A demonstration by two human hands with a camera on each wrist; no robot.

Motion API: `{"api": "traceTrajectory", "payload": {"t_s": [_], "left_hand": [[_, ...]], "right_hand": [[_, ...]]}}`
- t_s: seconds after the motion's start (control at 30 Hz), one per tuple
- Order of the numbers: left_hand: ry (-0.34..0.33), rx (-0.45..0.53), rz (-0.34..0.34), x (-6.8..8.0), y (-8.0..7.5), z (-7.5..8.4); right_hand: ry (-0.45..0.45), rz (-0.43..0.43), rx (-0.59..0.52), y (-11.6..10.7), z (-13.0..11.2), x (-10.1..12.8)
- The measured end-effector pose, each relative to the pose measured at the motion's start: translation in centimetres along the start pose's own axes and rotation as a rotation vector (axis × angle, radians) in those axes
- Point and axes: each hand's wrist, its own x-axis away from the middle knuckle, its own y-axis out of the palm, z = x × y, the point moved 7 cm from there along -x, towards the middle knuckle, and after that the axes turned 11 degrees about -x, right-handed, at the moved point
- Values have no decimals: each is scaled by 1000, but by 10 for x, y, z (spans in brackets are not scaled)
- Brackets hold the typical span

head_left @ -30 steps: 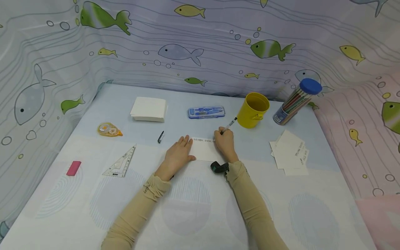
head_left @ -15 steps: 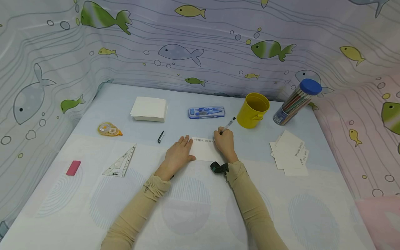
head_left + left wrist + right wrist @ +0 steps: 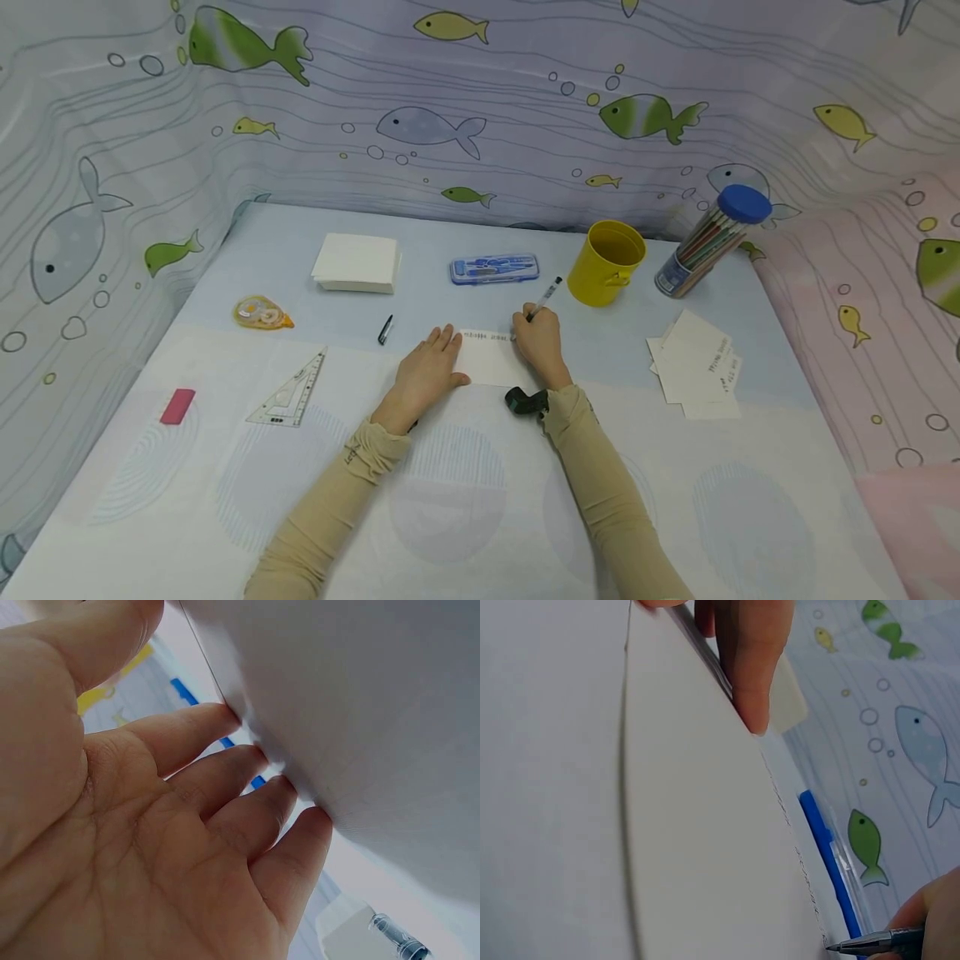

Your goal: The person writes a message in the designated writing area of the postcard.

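Observation:
A white card point(image 3: 491, 360) lies on the table in front of me, with a line of small writing along its far edge. My left hand point(image 3: 431, 367) lies flat with straight fingers point(image 3: 225, 769) pressing the card's left edge. My right hand point(image 3: 538, 340) grips a pen point(image 3: 545, 297) whose tip point(image 3: 832, 946) touches the card point(image 3: 705, 847) at the end of the written line.
Behind the card lie a blue geometry box point(image 3: 494, 269), a yellow cup point(image 3: 606, 262), a tube of coloured pencils point(image 3: 712, 241) and a white card stack point(image 3: 356, 262). Written cards point(image 3: 697, 367) lie right. A pen cap point(image 3: 386, 328), correction tape point(image 3: 260, 312), set square point(image 3: 291, 392) and pink eraser point(image 3: 177, 406) lie left.
The pen in my right hand has shifted slightly as the written line grows. The left hand has stayed flat on the card.

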Motion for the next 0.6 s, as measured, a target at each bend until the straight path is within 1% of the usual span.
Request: {"api": "traceTrajectory", "payload": {"t_s": [0.27,0.5,0.6], "left_hand": [[5,-6,5,1,-1,0],[2,-4,9,2,-2,0],[2,-1,1,1,-1,0]], "right_hand": [[-10,16,26,-1,-3,1],[-36,96,-129,-6,3,2],[-46,105,-106,-7,2,3]]}}
